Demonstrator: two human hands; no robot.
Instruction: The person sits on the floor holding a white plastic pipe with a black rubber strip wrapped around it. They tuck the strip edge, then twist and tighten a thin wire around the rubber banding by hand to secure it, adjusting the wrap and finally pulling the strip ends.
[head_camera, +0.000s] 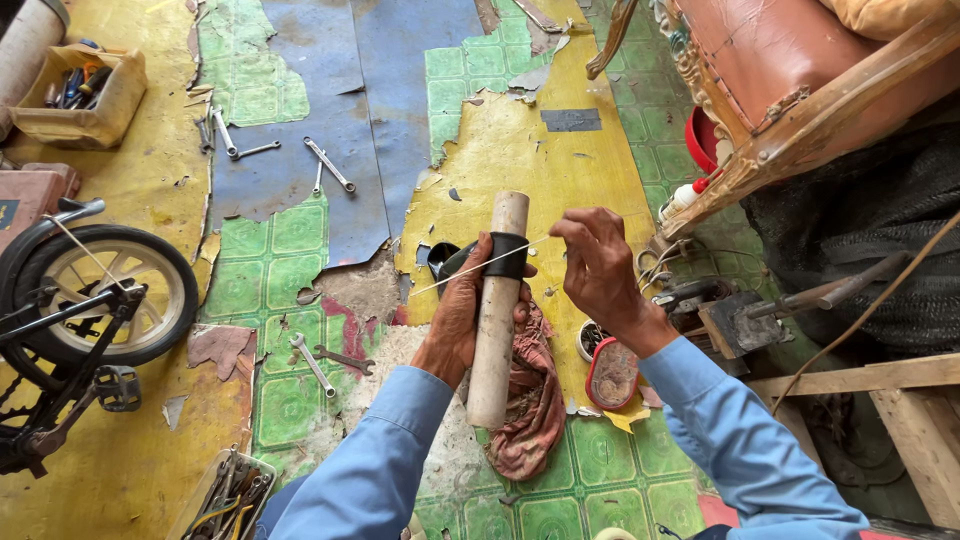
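Now mid-job with left hand (462, 315) clamped round the upright wooden roller (497, 310) and its black rubber strip (507, 256), right hand (600, 268) pinching a thin rod (478, 266) across it above the rag (530, 395) — next likely needing steady grip and careful aim.

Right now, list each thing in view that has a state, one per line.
Left hand: closed around the wooden cylinder.
Right hand: pinching the thin rod.
Wooden cylinder: held roughly upright, black strip wrapped near its top.
Thin rod: lying across the strip, slanted.
Red cloth: crumpled on the floor.
Wrenches: lying loose on the floor.
Small wheel: standing upright.
Cardboard box: open, tools inside.
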